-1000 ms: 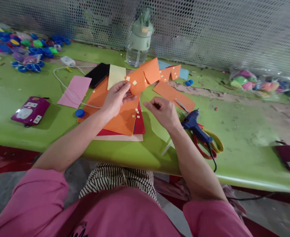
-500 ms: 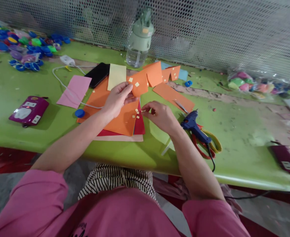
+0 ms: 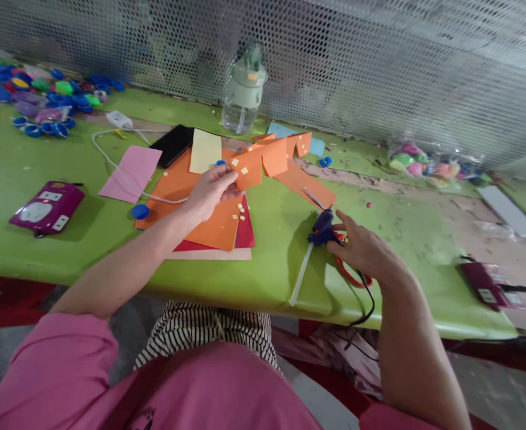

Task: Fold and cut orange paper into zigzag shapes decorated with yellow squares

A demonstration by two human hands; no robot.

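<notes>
My left hand (image 3: 215,188) pinches the near end of an orange paper strip (image 3: 250,170) dotted with small pale squares. Zigzag folds make the strip stand up, and it stretches away to the right. Under that hand lies a stack of orange and red sheets (image 3: 191,230), with several tiny cream paper squares (image 3: 240,210) near its right edge. My right hand (image 3: 363,248) has its thumb and fingers around the handle of a dark blue glue gun (image 3: 322,228). A translucent glue stick (image 3: 302,275) sticks out toward me. Scissors with red handles (image 3: 354,278) are partly hidden beneath the right hand.
A flat orange piece (image 3: 305,182) lies beyond the glue gun. A water bottle (image 3: 243,92), black phone (image 3: 173,145), pink paper (image 3: 132,173) and cream paper (image 3: 206,150) sit behind and left. Purple power sockets (image 3: 48,208) stand left, another (image 3: 491,283) right. Mesh (image 3: 334,65) rises behind.
My right hand has left the small cream squares and moved right onto the glue gun, which has shifted a little. My left hand still holds the orange strip. The view has shifted slightly.
</notes>
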